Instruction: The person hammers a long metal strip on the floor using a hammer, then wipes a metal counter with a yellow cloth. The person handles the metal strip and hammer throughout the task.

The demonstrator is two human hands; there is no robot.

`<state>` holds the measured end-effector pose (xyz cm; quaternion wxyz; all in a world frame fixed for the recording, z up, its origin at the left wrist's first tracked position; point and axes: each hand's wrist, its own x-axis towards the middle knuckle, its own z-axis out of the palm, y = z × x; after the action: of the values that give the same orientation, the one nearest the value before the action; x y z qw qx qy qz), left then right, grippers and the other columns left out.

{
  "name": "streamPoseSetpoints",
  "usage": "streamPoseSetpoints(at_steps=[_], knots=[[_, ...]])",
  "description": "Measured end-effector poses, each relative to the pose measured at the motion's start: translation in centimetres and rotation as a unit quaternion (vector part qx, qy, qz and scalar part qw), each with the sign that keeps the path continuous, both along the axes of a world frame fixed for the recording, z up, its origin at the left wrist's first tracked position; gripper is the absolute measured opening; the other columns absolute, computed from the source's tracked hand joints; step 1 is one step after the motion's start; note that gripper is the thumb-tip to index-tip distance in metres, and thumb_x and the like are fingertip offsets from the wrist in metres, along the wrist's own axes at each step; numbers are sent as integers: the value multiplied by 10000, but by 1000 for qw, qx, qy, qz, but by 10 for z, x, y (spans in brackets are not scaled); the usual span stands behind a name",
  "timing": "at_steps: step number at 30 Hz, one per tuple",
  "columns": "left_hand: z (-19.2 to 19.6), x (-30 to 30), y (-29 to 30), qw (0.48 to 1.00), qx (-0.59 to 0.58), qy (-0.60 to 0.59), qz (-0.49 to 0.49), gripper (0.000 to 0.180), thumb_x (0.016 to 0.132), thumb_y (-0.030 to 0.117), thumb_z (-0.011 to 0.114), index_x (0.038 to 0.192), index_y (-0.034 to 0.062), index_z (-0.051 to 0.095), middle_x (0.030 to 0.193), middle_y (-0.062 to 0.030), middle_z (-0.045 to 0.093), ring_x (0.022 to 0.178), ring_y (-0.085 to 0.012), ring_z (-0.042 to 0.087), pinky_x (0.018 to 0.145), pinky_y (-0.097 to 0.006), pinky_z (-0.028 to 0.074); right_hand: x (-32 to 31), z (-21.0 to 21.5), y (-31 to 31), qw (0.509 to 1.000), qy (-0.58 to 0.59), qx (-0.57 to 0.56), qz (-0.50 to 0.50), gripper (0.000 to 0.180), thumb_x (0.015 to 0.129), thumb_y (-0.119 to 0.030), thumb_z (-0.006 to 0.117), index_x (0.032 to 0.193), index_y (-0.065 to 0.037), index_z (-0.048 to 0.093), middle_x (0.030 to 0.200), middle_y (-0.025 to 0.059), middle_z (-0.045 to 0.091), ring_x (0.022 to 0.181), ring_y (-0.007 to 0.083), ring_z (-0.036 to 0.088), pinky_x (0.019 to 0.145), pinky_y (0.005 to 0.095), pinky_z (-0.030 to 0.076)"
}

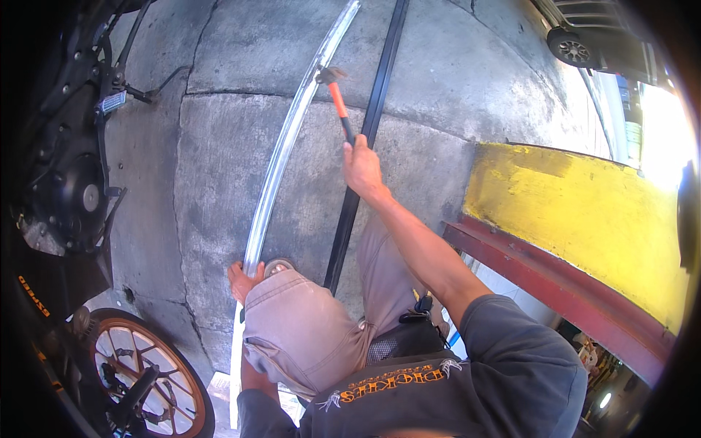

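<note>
A hammer (pixel 338 102) with an orange and black handle is in my right hand (pixel 363 169), fingers wrapped round the handle's lower end. Its dark head, slightly blurred, is over or against the upper part of a long shiny metal strip (pixel 281 150). That strip runs from the top of the view down past my left knee. My left hand (pixel 244 282) grips the strip beside that knee, where my sandalled foot (pixel 279 266) shows. A long black metal bar (pixel 376 95) lies to the right of the strip and passes under my right forearm.
A motorcycle (pixel 80 197) stands at the left, its bronze-rimmed wheel (pixel 150 372) near my left side. On the right are a yellow-painted block (pixel 577 219) and a dark red steel beam (pixel 555 292). A parked vehicle (pixel 613 47) is at the far right. Cracks cross the concrete floor (pixel 226 146).
</note>
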<state>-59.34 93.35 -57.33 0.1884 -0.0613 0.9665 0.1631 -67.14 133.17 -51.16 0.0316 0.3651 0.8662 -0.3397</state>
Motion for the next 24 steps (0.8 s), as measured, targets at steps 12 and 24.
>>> streamPoseSetpoints(at_steps=[12,24], knots=[[9,-13,-29,977,163,-132,-44,503,915,467,662,1103,10,571,868,-292,688,849,-490,669,695,-555,514,-46,-31,14,995,-57,16,79,314,990,-256,495,1063,49,491,911,356,662,889,538,650,842,586,511],[15,-36,-16,973,38,-177,-142,542,985,485,531,1209,3,422,864,-365,651,848,-564,623,699,-619,481,-77,22,0,977,210,4,-31,298,1005,-231,519,1121,19,405,825,337,647,837,520,652,747,583,504]])
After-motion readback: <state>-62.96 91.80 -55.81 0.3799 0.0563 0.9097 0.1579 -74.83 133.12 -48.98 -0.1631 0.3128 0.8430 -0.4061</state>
